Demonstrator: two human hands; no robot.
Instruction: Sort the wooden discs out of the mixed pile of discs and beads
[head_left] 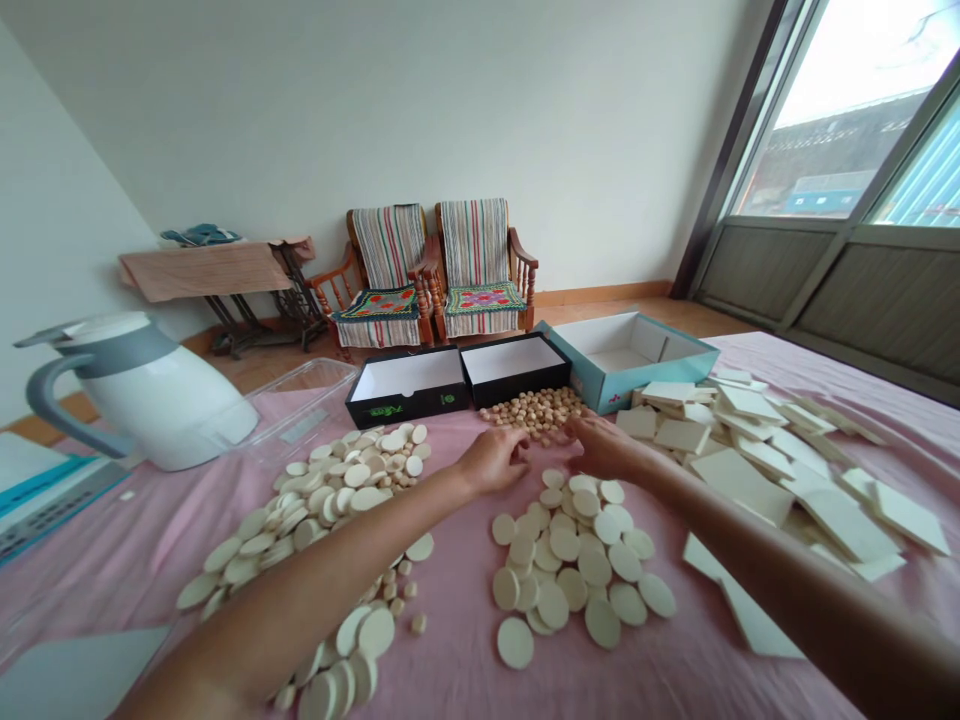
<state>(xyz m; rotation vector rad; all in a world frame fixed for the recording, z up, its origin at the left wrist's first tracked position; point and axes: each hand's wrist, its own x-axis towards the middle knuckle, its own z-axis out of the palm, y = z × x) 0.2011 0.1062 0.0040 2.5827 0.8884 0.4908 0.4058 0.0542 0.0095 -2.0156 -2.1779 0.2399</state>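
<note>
My left hand (493, 460) is at the near left side of a heap of small wooden beads (534, 408), fingers curled inward; whatever is between them is hidden. Opposite it, my right hand (600, 446) hovers at the heap's near right side, thumb and fingers apart, with nothing visible in them. Just below both hands lies a pile of pale round wooden discs (566, 545). Under and beside my left forearm spreads a larger pile of discs (322, 495) in mixed sizes, with several small wooden cubes (418, 624) near it.
Two black boxes (409, 385) and a light blue box (637, 365) stand open behind the beads. Square wooden tiles (739, 480) are heaped at right. A white jug (161, 390) and a clear plastic tray (300, 410) are at left on the pink cloth (450, 640). Two chairs (480, 250) stand beyond.
</note>
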